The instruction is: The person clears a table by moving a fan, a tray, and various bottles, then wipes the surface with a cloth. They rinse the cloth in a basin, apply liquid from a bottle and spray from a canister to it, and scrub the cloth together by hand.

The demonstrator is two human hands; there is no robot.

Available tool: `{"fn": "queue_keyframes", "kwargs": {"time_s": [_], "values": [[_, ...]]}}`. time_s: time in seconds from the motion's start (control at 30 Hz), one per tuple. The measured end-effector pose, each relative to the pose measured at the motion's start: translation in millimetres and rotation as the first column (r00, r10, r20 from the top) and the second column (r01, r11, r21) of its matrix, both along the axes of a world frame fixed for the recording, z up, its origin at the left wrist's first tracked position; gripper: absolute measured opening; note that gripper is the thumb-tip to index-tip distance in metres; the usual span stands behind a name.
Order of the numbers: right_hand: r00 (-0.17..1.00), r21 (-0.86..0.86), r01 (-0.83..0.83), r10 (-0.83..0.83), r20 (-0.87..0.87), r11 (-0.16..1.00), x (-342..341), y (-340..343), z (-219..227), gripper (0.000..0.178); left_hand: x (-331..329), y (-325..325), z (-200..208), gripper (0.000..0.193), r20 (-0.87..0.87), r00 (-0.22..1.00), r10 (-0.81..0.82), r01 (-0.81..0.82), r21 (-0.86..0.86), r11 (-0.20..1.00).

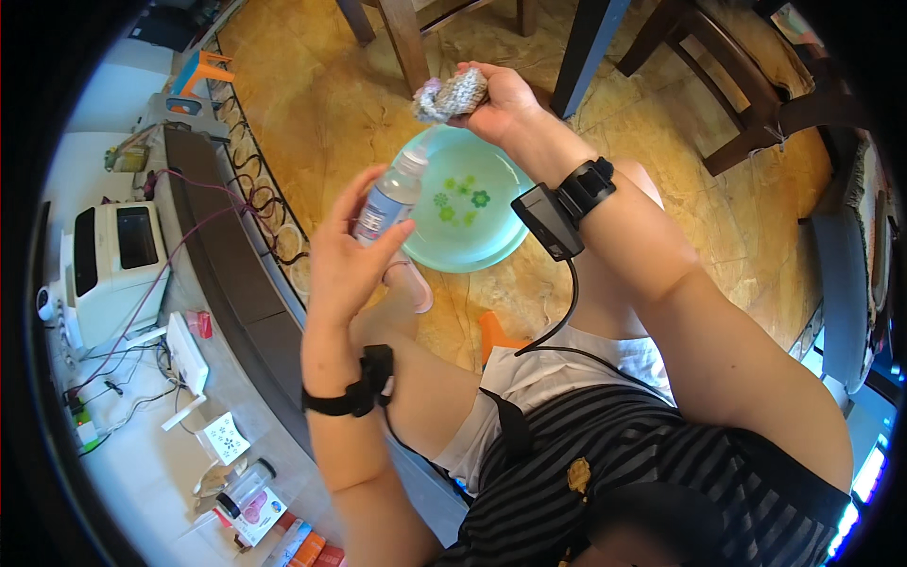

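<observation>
My left hand [354, 241] is wrapped round a clear bottle [389, 200] with a blue label and a pale nozzle. The bottle leans a little, its nozzle pointing up toward the knitted item. Farther off, my right hand [505, 102] grips a crumpled grey-and-white knitted item [453, 94] with a lilac patch; its exact kind does not show. Below both hands a mint-green basin [510, 236] with green flowers printed on its bottom stands on the floor. The knitted item hangs above the basin's far rim, apart from the bottle.
Wooden chair legs [404, 47] and a dark table leg [588, 57] stand beyond the basin. A pink slipper [410, 285] is on my foot beside it. On the left, a long counter carries a white machine [118, 250], a white router [187, 354] and cables. Black cables run from my wrist devices.
</observation>
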State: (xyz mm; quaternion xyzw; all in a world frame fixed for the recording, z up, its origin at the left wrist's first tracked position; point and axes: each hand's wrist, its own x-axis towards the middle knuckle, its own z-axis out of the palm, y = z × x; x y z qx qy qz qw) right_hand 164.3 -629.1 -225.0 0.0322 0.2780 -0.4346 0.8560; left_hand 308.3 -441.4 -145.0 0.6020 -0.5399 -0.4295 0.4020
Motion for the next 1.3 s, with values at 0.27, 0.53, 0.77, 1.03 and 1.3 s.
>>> {"fn": "queue_keyframes", "kwargs": {"time_s": [0.27, 0.53, 0.77, 1.03, 1.3], "values": [[0.996, 0.041, -0.08, 0.082, -0.033, 0.996, 18.5, 35.5, 9.2, 0.015, 1.7, -23.2, 85.6, 0.054, 0.836, 0.548, 0.001, 0.154, -0.102, 0.983], [0.964, -0.119, -0.074, 0.04, -0.263, 0.99, 11.3, 38.5, 8.5, 0.02, -1.1, -34.1, 79.9, 0.05, 0.972, 0.233, 0.014, 0.327, -0.092, 0.94], [0.947, -0.162, -0.107, 0.05, -0.319, 0.981, 2.1, 38.4, 7.8, 0.021, -3.2, -41.3, 82.5, 0.051, 0.99, 0.136, 0.033, 0.376, -0.083, 0.923], [0.95, -0.136, -0.11, 0.064, -0.306, 0.985, 0.0, 38.0, 10.8, 0.022, -9.6, -42.8, 85.6, 0.051, 0.992, 0.111, 0.059, 0.425, -0.101, 0.9], [0.94, -0.137, -0.143, 0.091, -0.33, 0.98, -2.3, 41.2, 18.9, 0.021, -7.0, -42.3, 82.4, 0.049, 0.988, 0.143, 0.061, 0.41, -0.115, 0.905]]}}
